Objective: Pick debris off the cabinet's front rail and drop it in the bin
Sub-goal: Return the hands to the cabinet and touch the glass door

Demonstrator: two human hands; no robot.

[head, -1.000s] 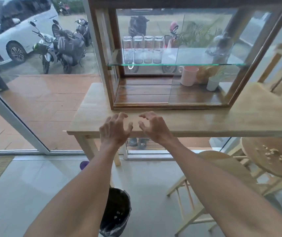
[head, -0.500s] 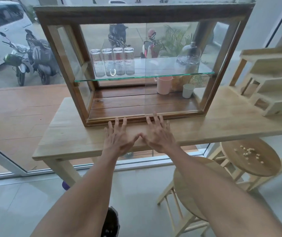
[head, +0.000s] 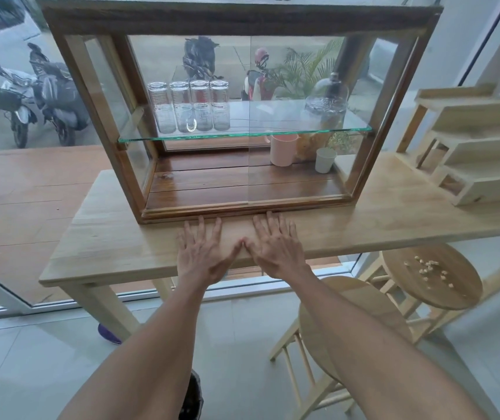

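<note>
A wood-and-glass cabinet (head: 97,122) stands on a pale wooden table (head: 109,237). Its front rail (head: 200,210) runs along the bottom front edge; no debris shows on it. My left hand (head: 201,253) and my right hand (head: 274,247) lie flat on the table just in front of the rail, fingers spread, thumbs touching, fingertips nearly at the rail. Both hold nothing. The black-lined bin (head: 192,398) is on the floor below, mostly hidden behind my left forearm.
Inside the cabinet are several glass jars (head: 188,107) on a glass shelf, a pink cup (head: 283,150) and a white cup (head: 325,159). Two wooden stools stand at the right; one (head: 433,274) carries small crumbs. A stepped wooden rack (head: 479,147) sits on the table's right end.
My hands went from curled above the table edge to flat and spread close to the rail. The view moved nearer the cabinet, and the bin slid almost out of sight.
</note>
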